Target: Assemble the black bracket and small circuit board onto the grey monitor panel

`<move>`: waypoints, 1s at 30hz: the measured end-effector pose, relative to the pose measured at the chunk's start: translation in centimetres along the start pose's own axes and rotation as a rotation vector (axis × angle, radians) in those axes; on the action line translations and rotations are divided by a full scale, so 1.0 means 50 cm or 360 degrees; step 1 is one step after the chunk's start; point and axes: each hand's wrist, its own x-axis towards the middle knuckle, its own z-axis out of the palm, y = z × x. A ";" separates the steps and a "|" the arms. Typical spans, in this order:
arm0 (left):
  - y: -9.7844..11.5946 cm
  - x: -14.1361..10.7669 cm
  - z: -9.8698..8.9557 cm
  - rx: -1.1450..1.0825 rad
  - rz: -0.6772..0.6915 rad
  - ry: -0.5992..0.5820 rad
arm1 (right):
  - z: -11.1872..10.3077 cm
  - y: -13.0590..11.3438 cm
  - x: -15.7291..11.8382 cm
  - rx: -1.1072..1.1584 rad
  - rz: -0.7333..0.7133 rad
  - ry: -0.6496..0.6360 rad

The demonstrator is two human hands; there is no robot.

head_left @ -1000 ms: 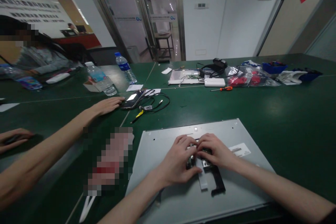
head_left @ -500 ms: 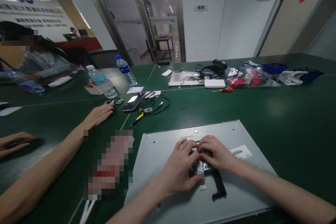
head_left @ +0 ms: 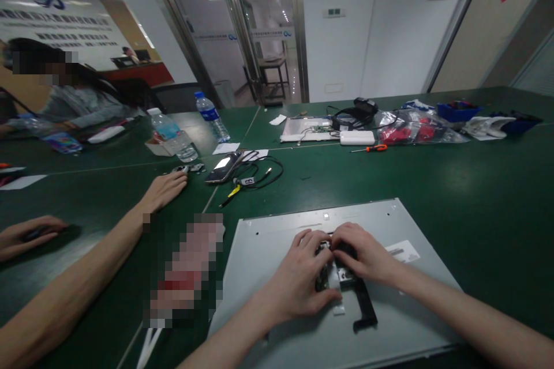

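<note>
Black bracket (head_left: 365, 302) lies on the grey panel (head_left: 262, 253), a little right of the panel's middle, hooked end toward the panel's near edge. Pale strip (head_left: 339, 307) just beside it, on the left. Left hand (head_left: 303, 277) over the panel, fingers curled, thumb across the strip. Right hand (head_left: 361, 251) close against it, fingers bent down at the bracket's far end. Both hands cover most of the work there; contact hidden, so cannot tell whether either grips anything.

Against a second ago: left thumb sits lower along the strip, less of the strip showing below it. Bracket at about the same spot on the panel.

Left of the panel, near its edge: a pixelated pink-and-red item (head_left: 190, 259) with white cords (head_left: 151, 346). Farther left, a co-worker's hand (head_left: 164, 191); a second ago it was at the phone's edge, now short of it, baring small parts (head_left: 194, 168).

Beyond the panel's far left corner, on the green table (head_left: 433, 179): phone (head_left: 224, 167), black cable (head_left: 225, 202), then two plastic bottles (head_left: 212, 117).

Beyond the panel's far edge: orange-handled screwdriver (head_left: 375, 149), white box (head_left: 357, 138), clear bag (head_left: 415, 128) with red contents; blue tray (head_left: 459, 113) farther right. All well apart from the panel.
</note>
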 end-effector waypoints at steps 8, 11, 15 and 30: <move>-0.005 -0.002 0.006 -0.0019 -0.0012 -0.0007 | -0.014 -0.006 -0.002 -0.0085 -0.0080 -0.0043; -0.008 -0.002 0.007 -0.0006 -0.0016 -0.0012 | -0.028 -0.027 -0.009 -0.0142 -0.0165 -0.0140; -0.008 0.000 0.006 0.0007 -0.0004 -0.0010 | -0.040 -0.052 -0.030 -0.0242 -0.0255 -0.0302; -0.004 0.005 0.001 0.0034 0.0008 -0.0015 | -0.027 -0.053 -0.041 -0.0214 -0.0246 -0.0446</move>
